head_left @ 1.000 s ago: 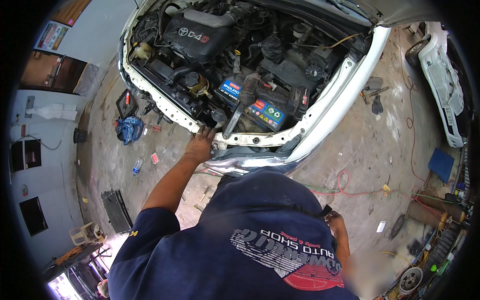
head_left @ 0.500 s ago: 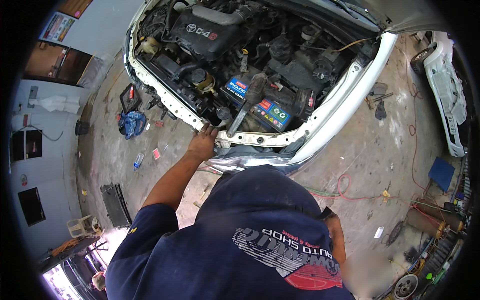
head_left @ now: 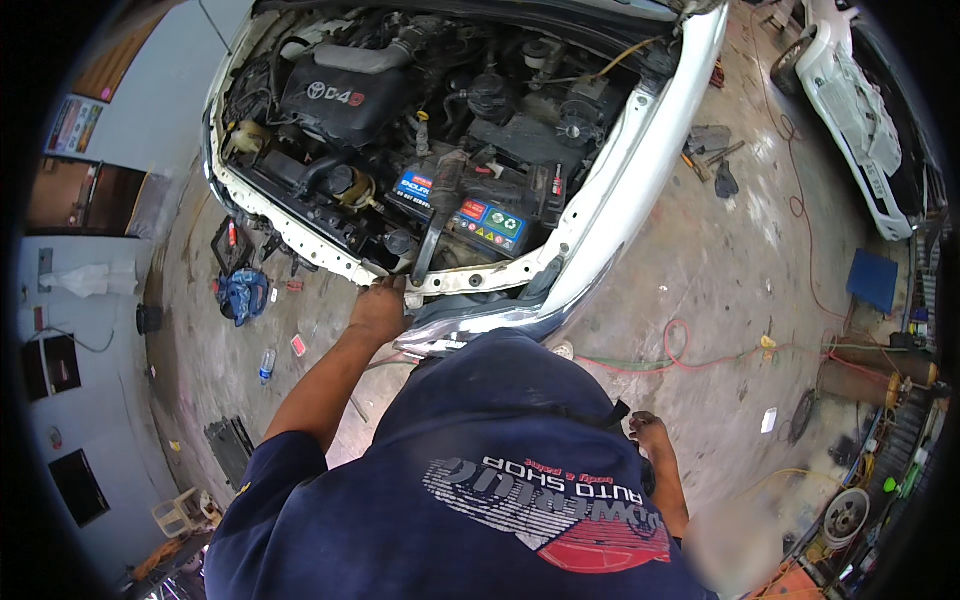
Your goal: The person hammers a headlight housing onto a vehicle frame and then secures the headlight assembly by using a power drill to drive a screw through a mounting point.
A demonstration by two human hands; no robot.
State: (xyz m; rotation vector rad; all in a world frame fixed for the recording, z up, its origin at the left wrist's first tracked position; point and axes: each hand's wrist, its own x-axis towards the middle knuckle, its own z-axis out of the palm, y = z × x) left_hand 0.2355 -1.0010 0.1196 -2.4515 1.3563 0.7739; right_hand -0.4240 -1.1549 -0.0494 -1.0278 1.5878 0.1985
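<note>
My left hand [head_left: 380, 311] rests on the white front rail [head_left: 330, 262] of a car's open engine bay, its fingers laid over the edge and slightly apart. Just beyond it, a dark metal bar [head_left: 431, 243] with a thick, worn top leans against the rail. Behind this bar sits a car battery [head_left: 491, 228] with blue and red labels. At my right side, my right hand [head_left: 650, 432] hangs near my waist, fingers loosely bent and apart. I see nothing held in it; my shirt hides part of the forearm.
A dark engine cover [head_left: 345, 103] fills the far part of the bay. A red hose [head_left: 672, 345] crosses the floor on the right. Blue cloth [head_left: 242, 297] and a plastic bottle [head_left: 267, 366] lie to the left. Another white car [head_left: 858, 120] stands at the far right.
The car has shifted left in view. My left hand stays on the front rail, its fingers more foreshortened. My right hand has come into sight beside my waist.
</note>
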